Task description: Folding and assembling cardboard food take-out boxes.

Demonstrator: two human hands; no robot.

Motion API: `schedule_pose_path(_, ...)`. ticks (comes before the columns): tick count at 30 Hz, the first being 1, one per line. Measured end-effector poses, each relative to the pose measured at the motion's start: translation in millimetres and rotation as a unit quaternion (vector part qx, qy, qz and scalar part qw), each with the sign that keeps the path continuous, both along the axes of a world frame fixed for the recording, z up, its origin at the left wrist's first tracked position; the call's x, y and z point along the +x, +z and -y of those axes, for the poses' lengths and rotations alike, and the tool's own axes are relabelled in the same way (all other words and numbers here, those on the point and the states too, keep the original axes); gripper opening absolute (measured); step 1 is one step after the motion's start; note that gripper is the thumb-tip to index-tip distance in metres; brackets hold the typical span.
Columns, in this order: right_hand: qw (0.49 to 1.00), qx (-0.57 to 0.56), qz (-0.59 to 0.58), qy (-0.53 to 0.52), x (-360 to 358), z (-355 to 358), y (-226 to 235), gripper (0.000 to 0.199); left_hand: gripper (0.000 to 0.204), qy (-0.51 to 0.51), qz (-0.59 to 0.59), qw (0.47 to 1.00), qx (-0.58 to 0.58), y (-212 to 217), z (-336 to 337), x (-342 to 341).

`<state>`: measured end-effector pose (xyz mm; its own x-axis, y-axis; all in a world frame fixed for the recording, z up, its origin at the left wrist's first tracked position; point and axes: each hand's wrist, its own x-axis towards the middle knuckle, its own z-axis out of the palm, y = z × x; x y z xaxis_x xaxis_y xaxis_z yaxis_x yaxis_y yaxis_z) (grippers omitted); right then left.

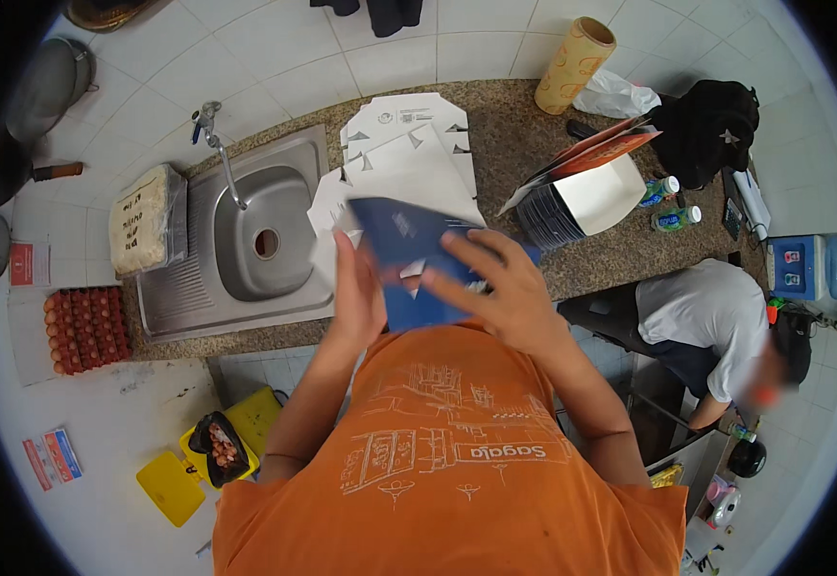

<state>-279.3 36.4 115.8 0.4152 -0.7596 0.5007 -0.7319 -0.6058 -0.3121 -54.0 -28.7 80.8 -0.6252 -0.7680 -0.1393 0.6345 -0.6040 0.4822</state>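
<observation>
In front of my orange shirt, a blue cardboard box blank (402, 227) is held up, partly folded and slightly blurred. My left hand (359, 300) grips its left edge, the thumb up along the side. From the right, my right hand (513, 293) lies over the blue face, fingers bent onto the card near a white-edged slot; its thumb is hard to make out. Just beyond, flat white box blanks (409, 158) with notched corners lie overlapping on the counter. To their right stands a nested stack of folded box trays (591, 204), white inside and dark outside.
A steel sink (263, 235) with a tap is on the left, a wrapped pale block (142, 226) beside it. Egg trays (83, 326) stand further left. At right are small bottles (676, 219), a black cap (711, 130) and a film roll (575, 65). A co-worker (697, 317) bends nearby.
</observation>
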Motion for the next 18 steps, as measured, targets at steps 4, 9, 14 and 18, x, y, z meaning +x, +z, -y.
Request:
schedule_pose_path(4, 0.994, -0.040, -0.073, 0.064, -6, -6, -21, 0.052, 0.047, 0.051, 0.276, 0.959, 0.038, 10, 5, -12)
schedule_pose_path(9, 0.939, 0.083, 0.256, -0.214, 33, -4, -37, 0.045, 0.022, 0.255, 0.103, 0.955, 0.107, -3, -29, -66)
schedule_pose_path(14, 0.936, 0.185, 0.287, -0.084, 10, -10, -36, 0.051, 0.023, 0.217, 0.072, 0.973, 0.024, -8, -23, -42)
schedule_pose_path(18, 0.964, 0.226, 0.141, -0.011, -7, -14, -29, 0.055, 0.028, 0.111, 0.074, 0.991, 0.025, -7, -24, -34)
